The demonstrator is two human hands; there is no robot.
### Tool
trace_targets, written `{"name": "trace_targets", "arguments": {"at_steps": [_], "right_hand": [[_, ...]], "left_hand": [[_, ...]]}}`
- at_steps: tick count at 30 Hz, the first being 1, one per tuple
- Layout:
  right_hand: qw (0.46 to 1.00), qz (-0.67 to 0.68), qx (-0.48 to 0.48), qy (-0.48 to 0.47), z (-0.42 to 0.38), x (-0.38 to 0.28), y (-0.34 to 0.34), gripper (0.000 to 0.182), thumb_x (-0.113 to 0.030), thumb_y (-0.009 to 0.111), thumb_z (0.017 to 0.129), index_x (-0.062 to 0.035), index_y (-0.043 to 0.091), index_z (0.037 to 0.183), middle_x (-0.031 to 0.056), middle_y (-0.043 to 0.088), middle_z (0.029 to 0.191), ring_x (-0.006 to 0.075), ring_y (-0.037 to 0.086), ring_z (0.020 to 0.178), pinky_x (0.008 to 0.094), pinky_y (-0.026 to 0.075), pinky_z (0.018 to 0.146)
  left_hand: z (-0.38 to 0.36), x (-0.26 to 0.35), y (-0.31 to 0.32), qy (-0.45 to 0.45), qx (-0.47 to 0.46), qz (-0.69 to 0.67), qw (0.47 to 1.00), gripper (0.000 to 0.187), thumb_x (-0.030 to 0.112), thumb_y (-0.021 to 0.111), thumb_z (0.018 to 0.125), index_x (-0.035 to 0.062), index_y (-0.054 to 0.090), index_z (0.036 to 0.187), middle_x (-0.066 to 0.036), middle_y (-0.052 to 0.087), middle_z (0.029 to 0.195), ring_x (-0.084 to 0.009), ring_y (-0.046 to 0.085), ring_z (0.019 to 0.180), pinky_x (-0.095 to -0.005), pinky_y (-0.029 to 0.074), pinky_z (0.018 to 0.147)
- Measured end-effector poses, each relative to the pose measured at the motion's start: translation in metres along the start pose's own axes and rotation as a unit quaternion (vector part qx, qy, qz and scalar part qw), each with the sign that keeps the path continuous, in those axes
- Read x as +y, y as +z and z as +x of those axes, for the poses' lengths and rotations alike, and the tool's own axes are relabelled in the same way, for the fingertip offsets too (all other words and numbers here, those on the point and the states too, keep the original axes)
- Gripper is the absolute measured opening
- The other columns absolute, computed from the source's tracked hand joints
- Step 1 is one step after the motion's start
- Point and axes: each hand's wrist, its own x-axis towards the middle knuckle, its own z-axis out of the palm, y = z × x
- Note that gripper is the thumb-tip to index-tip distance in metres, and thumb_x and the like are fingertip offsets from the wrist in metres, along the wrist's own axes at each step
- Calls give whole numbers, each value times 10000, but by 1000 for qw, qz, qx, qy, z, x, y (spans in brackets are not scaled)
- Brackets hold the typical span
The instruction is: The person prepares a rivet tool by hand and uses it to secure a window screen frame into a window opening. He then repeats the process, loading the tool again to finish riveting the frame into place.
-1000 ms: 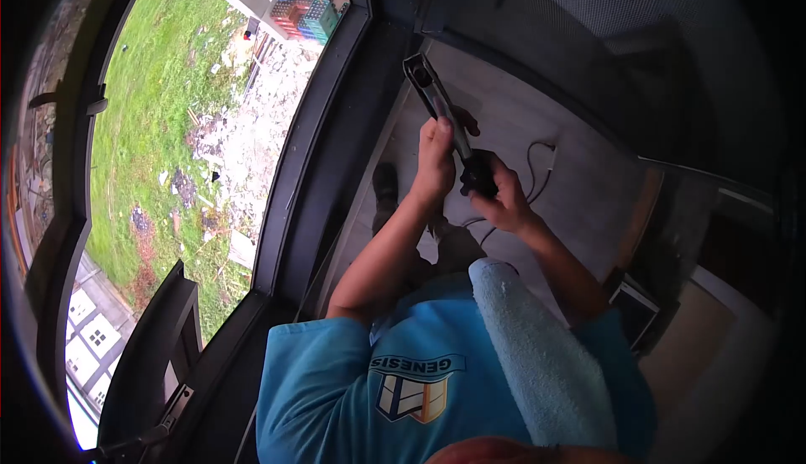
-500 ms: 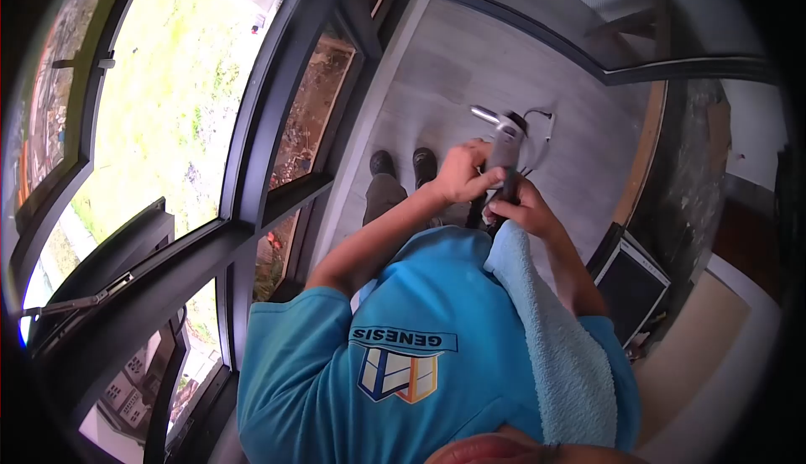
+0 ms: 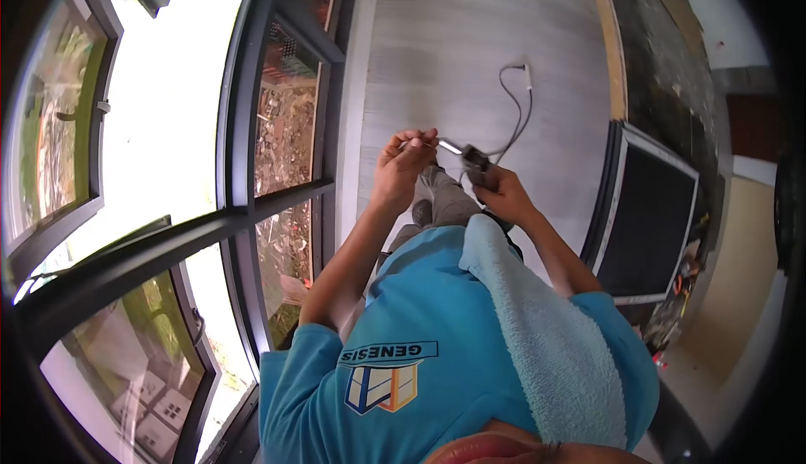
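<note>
While my right hand [image 3: 506, 195] is gripping a tool [image 3: 475, 160], my left hand [image 3: 401, 170] is pinching something unclear; I'm seeing crates [image 3: 284, 54] outside.

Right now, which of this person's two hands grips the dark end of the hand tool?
The right hand, closed on the dark end of the hand tool. The left hand is instead by the silver rod's tip; whether it touches is unclear.

1. Daylight pours in from the left, blowing the window opening [image 3: 172, 111] out to white.
2. The floor [image 3: 470, 31] is softly lit; a highlight glints on the tool [image 3: 468, 156].
3. Fisheye distortion bows the window frame [image 3: 239, 128]; the corners fall to black.
</note>
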Motion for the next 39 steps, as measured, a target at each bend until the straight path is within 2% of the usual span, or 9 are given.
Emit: {"name": "trace_targets", "arguments": {"at_steps": [6, 12, 14, 24, 26, 29, 32, 35, 39], "right_hand": [[990, 108, -85, -39, -50, 9, 39, 134, -79, 663, 792, -30, 559, 860, -50, 452, 616, 62, 425, 569, 248, 358, 510], [988, 101, -103, -51, -84, 16, 36, 166, -64, 647, 802, -47, 571, 949, -33, 532, 704, 61, 489, 623, 241, 400, 564], [991, 93, -95, -30, -100, 18, 27, 324, -17, 613, 814, -64, 597, 1135, -21, 610, 810, 54, 542, 683, 224, 436, 625], [971, 230, 46, -51, -214, 65, -33, 342, -29, 626, 827, -42, 575, 1165, 18, 616, 902, 89, 560, 812, 256, 458, 746], [957, 266, 97, -71, -242, 88, -41, 346, -30, 630, 827, -35, 571, 1167, 29, 619, 900, 90, 551, 809, 258, 456, 744], [946, 256, 196, -43, -288, 114, -52, 210, -125, 660, 807, -12, 555, 950, 21, 539, 701, 106, 503, 621, 278, 412, 541], [941, 176, 281, -63, -333, 145, -68, 232, -162, 668, 807, 13, 558, 912, 55, 560, 703, 149, 532, 630, 304, 423, 544], [945, 129, 292, 71, -393, 126, -95, 281, -155, 658, 837, 22, 574, 1038, 84, 621, 805, 158, 572, 729, 302, 461, 657], [926, 169, 332, 66, -436, 154, -106, 307, -190, 676, 821, 31, 578, 1011, 106, 619, 777, 172, 576, 710, 305, 460, 641]], "left_hand": [[-96, 0, 6, 55, 42, 35, 997, 122, 97, 526, 949, 41, 547, 1056, -120, 640, 1022, -221, 637, 974, -335, 528, 871], [-121, -6, 33, 115, 32, 44, 992, 139, 139, 558, 940, 30, 584, 1024, -105, 652, 987, -195, 645, 933, -308, 550, 818], [-121, -12, 46, 95, -9, 43, 995, 152, 143, 564, 938, 28, 584, 1035, -103, 654, 979, -187, 643, 929, -304, 550, 813], [-112, -109, 139, -38, -128, 178, 975, 184, 144, 584, 927, 23, 591, 1065, -95, 649, 983, -175, 625, 943, -284, 530, 793], [-117, -137, 164, -79, -175, 179, 965, 174, 136, 569, 934, 29, 591, 1069, -91, 650, 987, -176, 623, 949, -292, 527, 803], [-129, -179, 200, -153, -240, 179, 942, 165, 128, 545, 944, 29, 588, 1069, -101, 650, 998, -182, 628, 952, -298, 533, 815], [-144, -224, 231, -201, -262, 213, 920, 173, 132, 541, 946, 19, 582, 1070, -112, 649, 999, -185, 630, 950, -293, 533, 819], [-163, -267, 260, -245, -274, 217, 904, 180, 137, 540, 947, 16, 575, 1075, -114, 644, 1002, -185, 628, 951, -289, 528, 828], [-182, -318, 287, -288, -304, 206, 885, 173, 133, 544, 944, 19, 576, 1070, -105, 638, 1016, -184, 616, 975, -298, 515, 858]]}}
